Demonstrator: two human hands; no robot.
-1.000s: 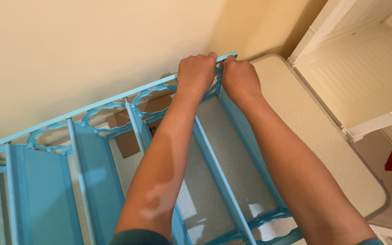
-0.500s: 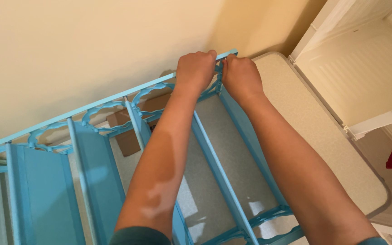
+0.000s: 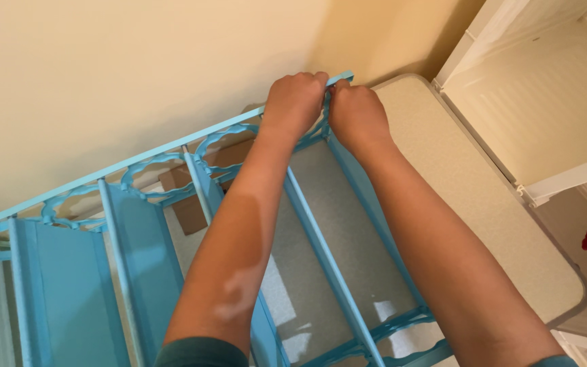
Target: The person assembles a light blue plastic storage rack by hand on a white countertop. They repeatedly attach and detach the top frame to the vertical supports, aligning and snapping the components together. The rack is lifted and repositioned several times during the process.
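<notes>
I look down on a light blue rack (image 3: pixel 137 272) with slatted shelves, standing against a cream wall (image 3: pixel 103 68) beside a grey table (image 3: pixel 484 204). My left hand (image 3: pixel 295 102) and right hand (image 3: pixel 356 114) meet at its far top corner, both curled closed over the top rail (image 3: pixel 171 151), probably to steady or press that joint. A brown cardboard piece (image 3: pixel 188 204) lies behind the shelves; a white cabinet (image 3: pixel 545 88) stands at right.
</notes>
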